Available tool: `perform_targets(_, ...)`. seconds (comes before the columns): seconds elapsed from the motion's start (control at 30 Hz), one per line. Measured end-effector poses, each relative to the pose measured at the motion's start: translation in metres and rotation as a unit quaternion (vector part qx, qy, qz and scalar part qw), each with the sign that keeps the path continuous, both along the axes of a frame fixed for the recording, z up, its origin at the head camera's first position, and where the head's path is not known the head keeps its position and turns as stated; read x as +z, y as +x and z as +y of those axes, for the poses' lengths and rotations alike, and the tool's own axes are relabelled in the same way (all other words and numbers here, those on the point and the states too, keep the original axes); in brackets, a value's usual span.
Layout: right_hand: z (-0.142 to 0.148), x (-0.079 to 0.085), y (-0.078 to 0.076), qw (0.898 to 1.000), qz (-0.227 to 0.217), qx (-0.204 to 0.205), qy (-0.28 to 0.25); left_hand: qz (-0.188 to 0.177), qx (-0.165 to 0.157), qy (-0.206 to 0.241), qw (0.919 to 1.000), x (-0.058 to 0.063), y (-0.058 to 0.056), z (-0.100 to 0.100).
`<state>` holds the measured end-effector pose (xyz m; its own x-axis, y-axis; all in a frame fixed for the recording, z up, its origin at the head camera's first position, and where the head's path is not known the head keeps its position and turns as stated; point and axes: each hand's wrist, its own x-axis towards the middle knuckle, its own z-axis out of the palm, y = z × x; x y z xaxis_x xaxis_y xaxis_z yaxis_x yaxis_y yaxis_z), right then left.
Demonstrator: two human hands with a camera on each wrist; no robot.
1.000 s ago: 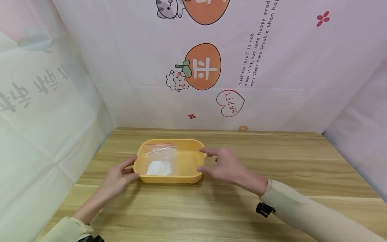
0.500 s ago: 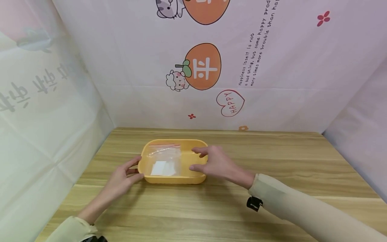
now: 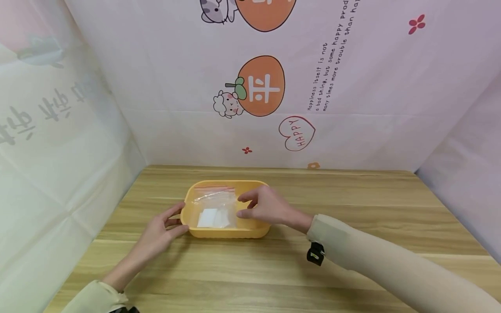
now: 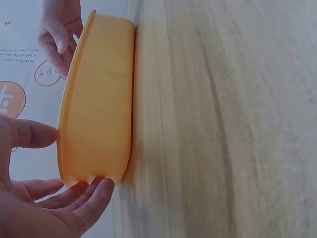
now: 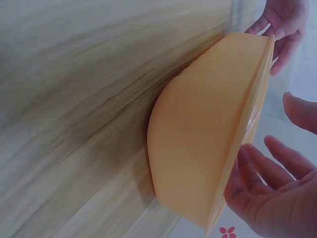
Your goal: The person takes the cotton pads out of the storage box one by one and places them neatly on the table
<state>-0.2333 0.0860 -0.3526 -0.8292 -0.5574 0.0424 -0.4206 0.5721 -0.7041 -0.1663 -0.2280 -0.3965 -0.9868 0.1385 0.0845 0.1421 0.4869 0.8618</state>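
While unclasped right hand [image 3: 268, 206] partly hides yellow tub [image 3: 228, 233], left hand [image 3: 159, 230] grips its end; bag [image 3: 219, 200] holds indistinct white shape [image 3: 207, 217].

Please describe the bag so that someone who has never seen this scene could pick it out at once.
On the wooden table stands a yellow tray, a left hand touching its left end. The bag lies inside, toward that end, beside the right hand. Unlike the opaque tray, it is see-through, with red along its far edge.
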Motion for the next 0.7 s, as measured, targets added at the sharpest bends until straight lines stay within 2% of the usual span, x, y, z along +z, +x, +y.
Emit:
perform_targets(0.2, -0.015, -0.001, -0.017, 0.999, -0.043, 0.032, -0.008, -0.004, -0.004, -0.011, 0.9999, 0.001, -0.002, -0.002)
perform_targets(0.47, -0.036, -0.008, -0.037, 0.992, -0.127, 0.018, -0.002, 0.003, -0.046, 0.011, 0.9989, -0.002, -0.011, -0.004)
perform_targets(0.7, -0.049, -0.012, -0.043, 0.989, -0.15, 0.0, -0.003, -0.009, -0.067, 0.049, 0.9965, -0.006, -0.012, -0.006)
